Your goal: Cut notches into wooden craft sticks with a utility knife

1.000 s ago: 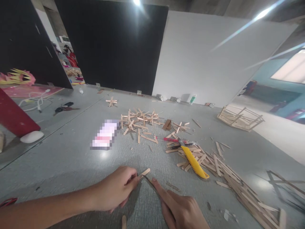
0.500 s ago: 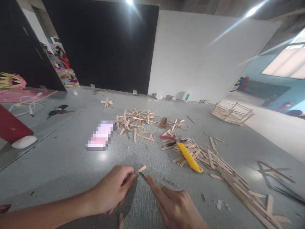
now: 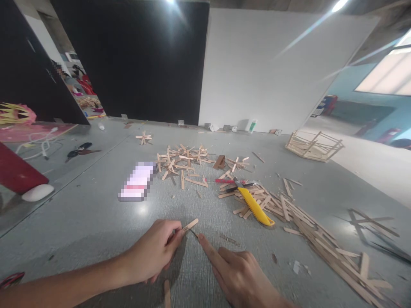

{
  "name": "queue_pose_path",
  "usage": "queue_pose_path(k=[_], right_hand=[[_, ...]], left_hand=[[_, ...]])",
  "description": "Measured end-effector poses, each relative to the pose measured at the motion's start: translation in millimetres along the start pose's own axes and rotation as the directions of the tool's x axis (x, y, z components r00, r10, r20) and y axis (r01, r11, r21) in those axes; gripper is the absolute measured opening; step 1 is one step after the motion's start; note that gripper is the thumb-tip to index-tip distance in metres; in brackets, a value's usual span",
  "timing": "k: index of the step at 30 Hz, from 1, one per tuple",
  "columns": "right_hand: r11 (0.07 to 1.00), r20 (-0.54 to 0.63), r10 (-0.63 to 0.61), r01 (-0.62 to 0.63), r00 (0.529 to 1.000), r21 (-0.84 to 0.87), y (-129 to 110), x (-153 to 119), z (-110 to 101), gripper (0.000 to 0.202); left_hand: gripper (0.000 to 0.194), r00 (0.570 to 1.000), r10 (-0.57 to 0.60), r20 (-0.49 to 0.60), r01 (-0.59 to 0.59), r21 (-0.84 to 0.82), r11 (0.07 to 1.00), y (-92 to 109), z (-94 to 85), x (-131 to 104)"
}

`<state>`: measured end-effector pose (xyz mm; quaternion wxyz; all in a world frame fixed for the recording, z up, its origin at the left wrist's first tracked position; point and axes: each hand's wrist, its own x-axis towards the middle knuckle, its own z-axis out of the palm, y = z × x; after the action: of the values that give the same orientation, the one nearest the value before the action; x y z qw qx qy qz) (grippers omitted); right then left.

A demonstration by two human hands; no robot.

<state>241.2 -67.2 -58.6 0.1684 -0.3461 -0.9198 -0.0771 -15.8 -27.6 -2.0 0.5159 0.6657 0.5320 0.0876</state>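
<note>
My left hand [image 3: 157,244] is closed, pinching a short wooden craft stick [image 3: 192,223] between thumb and fingertips just above the table. My right hand [image 3: 238,267] is closed around a slim craft knife, its forefinger stretched along the back. Only the dark, thin blade [image 3: 194,233] shows; the handle is hidden in my palm. The blade's tip meets the stick close to my left fingertips. Below my hands, another craft stick [image 3: 167,294] lies at the bottom edge of the view.
A yellow utility knife [image 3: 255,207] rests on a heap of craft sticks [image 3: 308,231] at the right. Farther back are stick stars [image 3: 180,160], a brown block [image 3: 220,161] and a phone [image 3: 137,182]. A stick frame [image 3: 314,146] stands near the right edge; a red cylinder [image 3: 19,169] lies left.
The view has shifted slightly. The blade has turned a little against the stick, its tip still at the same spot. Both hands keep their grips.
</note>
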Motion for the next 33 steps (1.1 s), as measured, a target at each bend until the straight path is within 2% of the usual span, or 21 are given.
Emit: queue_pose_path(k=[7,17,28,33], right_hand=[[0.994,-0.045,0.059,-0.055,0.997,0.096,-1.1,5.3,-5.1,0.049],[0.993,0.004,0.081,-0.081,0.997,0.091,-0.3,7.0,-5.5,0.053],[0.998,0.031,0.047,-0.049,0.998,0.048,-1.7,5.2,-5.5,0.056],[0.999,-0.014,0.039,-0.039,0.999,0.016,1.0,4.2,-3.9,0.054]], left_hand=[[0.054,0.999,-0.009,0.038,0.010,-0.027,1.000,0.1,-3.0,2.1],[0.048,0.999,-0.007,0.045,0.008,-0.016,1.000,5.1,-5.6,-1.2],[0.046,1.000,0.030,-0.006,-0.030,-0.011,0.999,-2.9,-1.2,-0.1],[0.045,0.997,0.026,0.070,-0.023,-0.043,0.999,-0.5,-6.2,-0.6]])
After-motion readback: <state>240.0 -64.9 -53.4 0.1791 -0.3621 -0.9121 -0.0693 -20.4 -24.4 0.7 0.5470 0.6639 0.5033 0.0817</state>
